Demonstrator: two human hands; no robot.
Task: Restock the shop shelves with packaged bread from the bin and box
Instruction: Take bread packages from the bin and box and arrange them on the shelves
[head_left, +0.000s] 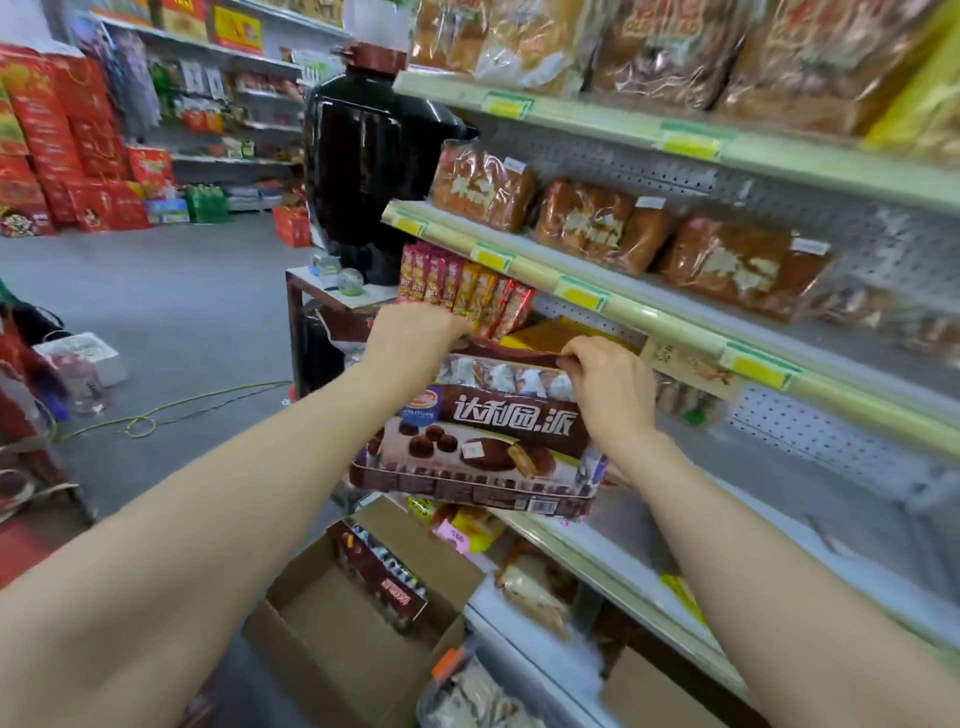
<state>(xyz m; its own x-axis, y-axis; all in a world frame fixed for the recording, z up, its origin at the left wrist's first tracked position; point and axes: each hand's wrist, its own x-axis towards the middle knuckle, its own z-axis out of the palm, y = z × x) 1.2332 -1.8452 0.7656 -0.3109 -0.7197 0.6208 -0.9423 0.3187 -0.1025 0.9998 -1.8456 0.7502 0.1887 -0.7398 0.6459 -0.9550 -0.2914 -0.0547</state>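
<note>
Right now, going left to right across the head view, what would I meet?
Red gift boxes → green bottles → left hand → right hand → rightmost bread loaf on the middle shelf. Both hands grip the chocolate pie pack, which overlaps them.

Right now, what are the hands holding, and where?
A brown pack of chocolate pies, held by its top edge: the left hand grips the left end, the right hand pinches the right end.

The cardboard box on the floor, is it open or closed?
Open: the cardboard box has its flaps folded out, and one brown pack shows inside.
</note>
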